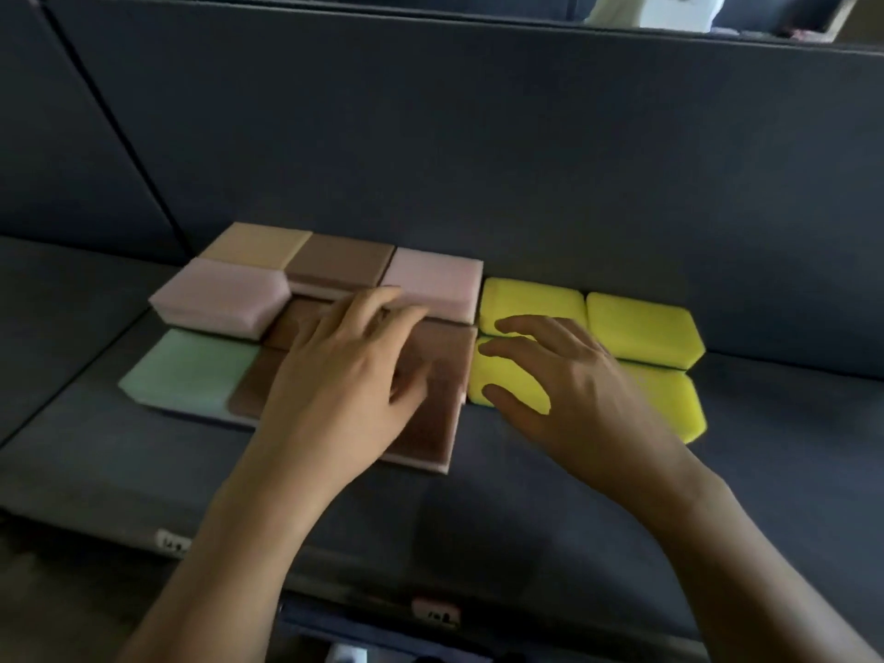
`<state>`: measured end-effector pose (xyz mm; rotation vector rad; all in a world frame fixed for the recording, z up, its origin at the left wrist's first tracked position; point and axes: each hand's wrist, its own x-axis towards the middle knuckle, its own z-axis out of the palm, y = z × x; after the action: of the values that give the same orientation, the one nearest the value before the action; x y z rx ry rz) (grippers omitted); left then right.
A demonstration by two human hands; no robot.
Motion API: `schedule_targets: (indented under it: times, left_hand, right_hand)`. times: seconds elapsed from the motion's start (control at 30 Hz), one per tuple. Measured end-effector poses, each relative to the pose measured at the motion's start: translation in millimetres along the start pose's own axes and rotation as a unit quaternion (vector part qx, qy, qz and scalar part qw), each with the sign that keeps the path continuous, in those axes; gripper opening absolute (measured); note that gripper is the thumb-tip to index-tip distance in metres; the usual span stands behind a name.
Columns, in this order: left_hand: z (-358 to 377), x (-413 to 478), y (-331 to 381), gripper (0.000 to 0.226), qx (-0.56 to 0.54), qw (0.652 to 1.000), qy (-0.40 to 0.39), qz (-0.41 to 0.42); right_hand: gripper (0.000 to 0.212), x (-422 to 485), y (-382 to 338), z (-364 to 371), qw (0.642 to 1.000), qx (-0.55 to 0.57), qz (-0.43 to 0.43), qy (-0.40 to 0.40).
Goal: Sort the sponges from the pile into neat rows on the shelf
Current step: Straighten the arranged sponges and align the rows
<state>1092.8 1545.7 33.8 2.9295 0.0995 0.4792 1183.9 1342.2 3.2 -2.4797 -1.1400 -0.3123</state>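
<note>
While your left hand [344, 375] lies flat with straight fingers on the front brown sponge [430, 413], your right hand [559, 385] spreads loosely curved fingers over the yellow sponges [641, 327] and grips nothing; whether it touches them cannot be told. Every sponge sits on the shelf [526, 509]. The four yellow ones form a two-by-two block on the right. Pink sponges [220, 299], a tan sponge [253, 246] and a green sponge [186, 370] pack edge to edge with the brown ones on the left. Two labels [435, 614] on the shelf's front edge are too blurred to read.

Matt foam sponges [636, 327] (brown tops [435, 375] seemingly rougher) on matt shelf [526, 495].
</note>
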Motion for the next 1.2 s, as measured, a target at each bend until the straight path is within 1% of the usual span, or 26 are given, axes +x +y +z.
schedule_targets:
  times: [0.07,0.17,0.27,0.33,0.53,0.7,0.73,0.83,0.93,1.03,1.2]
  left_hand:
    - [-5,-2,-21,0.053,0.001,1.000,-0.004,-0.015]
    - [-9,-3,-48,0.046,-0.015,1.000,-0.003,-0.020]
    - [-9,-2,-70,0.042,-0.026,1.000,-0.005,-0.007]
    - [-7,-1,-81,0.043,-0.031,0.999,-0.011,0.008]
    - [2,2,-99,0.040,-0.091,0.994,-0.038,0.056]
    - [3,5,-111,0.043,-0.125,0.987,-0.045,0.094]
    - [3,5,-113,0.043,-0.128,0.985,-0.046,0.102]
    - [1,6,-121,0.045,-0.142,0.980,-0.053,0.126]
    - [-1,4,-129,0.056,-0.144,0.975,-0.067,0.158]
    - [-3,2,-136,0.067,-0.147,0.967,-0.088,0.187]
    - [-8,6,-141,0.079,-0.166,0.960,-0.086,0.209]
  right_hand:
    - [0.035,8,-14,6,1.000,0.013,-0.001,0.007]
    - [0.034,17,-38,14,0.999,0.034,-0.002,0.022]
    - [0.042,21,-64,20,0.998,0.053,0.004,0.024]
    - [0.044,24,-79,25,0.998,0.060,0.013,0.028]
    - [0.060,32,-108,42,0.995,0.066,0.076,0.007]
    - [0.075,32,-125,47,0.991,0.031,0.131,0.005]
    - [0.074,32,-128,48,0.989,0.026,0.142,0.010]
    - [0.060,30,-133,54,0.983,0.040,0.175,0.037]
    - [0.058,26,-135,56,0.978,0.074,0.190,0.043]
    - [0.058,23,-133,54,0.975,0.101,0.192,0.048]
    - [0.056,23,-134,40,0.979,0.122,0.160,0.044]
